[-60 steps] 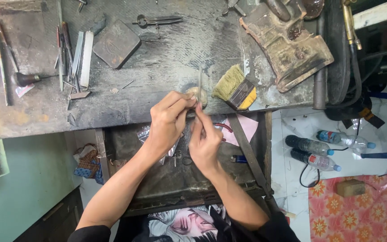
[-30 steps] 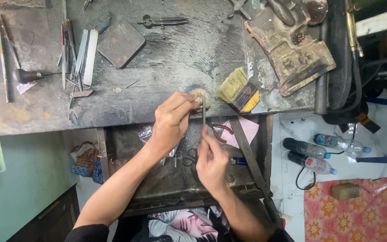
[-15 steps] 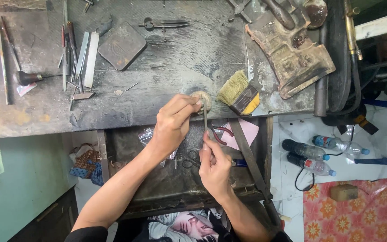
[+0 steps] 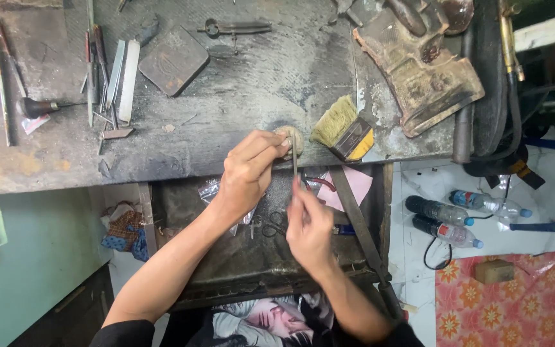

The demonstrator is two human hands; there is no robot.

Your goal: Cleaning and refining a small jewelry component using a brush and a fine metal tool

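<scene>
The left hand [image 4: 246,168] is pinched shut at the near edge of the workbench [image 4: 239,96], fingertips pressing a small piece against the rounded wooden peg [image 4: 288,138] (the piece itself is too small to make out). The right hand [image 4: 309,225] is closed round the near end of a thin metal file [image 4: 295,160], whose far end lies against the peg. Just right of the peg lies a yellow-handled brush [image 4: 343,130]. Below the hands sits the open drawer [image 4: 239,257], with red-handled pliers [image 4: 319,183] in it
</scene>
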